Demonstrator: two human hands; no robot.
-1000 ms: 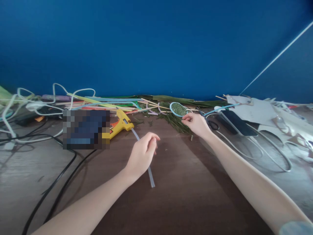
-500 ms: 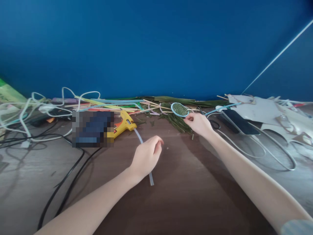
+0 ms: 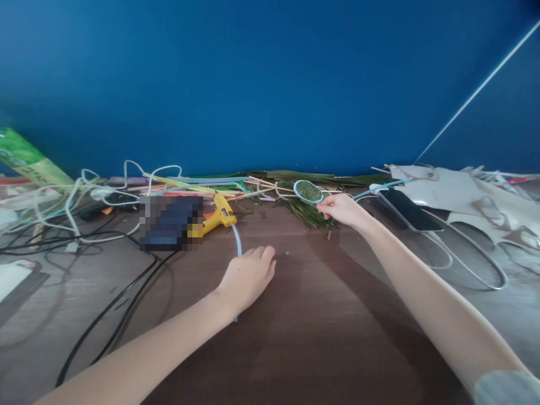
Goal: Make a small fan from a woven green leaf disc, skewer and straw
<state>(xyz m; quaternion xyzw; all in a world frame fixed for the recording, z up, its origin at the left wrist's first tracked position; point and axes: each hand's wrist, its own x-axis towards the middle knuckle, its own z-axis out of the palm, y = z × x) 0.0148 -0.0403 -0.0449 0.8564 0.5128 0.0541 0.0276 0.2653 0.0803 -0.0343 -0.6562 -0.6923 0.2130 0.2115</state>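
My right hand (image 3: pixel 341 209) pinches the near right edge of a small oval piece with a light-blue rim and chopped green bits across its face (image 3: pixel 308 191). This piece is tilted toward me, above a bundle of green leaf strips (image 3: pixel 312 215). Low over the brown table, my left hand (image 3: pixel 248 278) is palm down with its fingers curled together; anything inside them is hidden. A translucent glue stick (image 3: pixel 237 239) runs from the yellow glue gun (image 3: pixel 220 215) beneath this hand, and its far end peeks out below the wrist.
A blurred-out dark object (image 3: pixel 171 223) sits beside the glue gun. White cables (image 3: pixel 76 219) and black cables (image 3: pixel 126 301) tangle at left. Coloured strips and sticks (image 3: pixel 198 183) line the blue wall (image 3: pixel 270 84). To the right lie a phone (image 3: pixel 409 209) and cut white sheets (image 3: pixel 455 188).
My left hand has moved slightly left and down, fingers turning downward. The glue stick's lower end has swung left. My right hand still holds the oval piece, and the view has shifted slightly.
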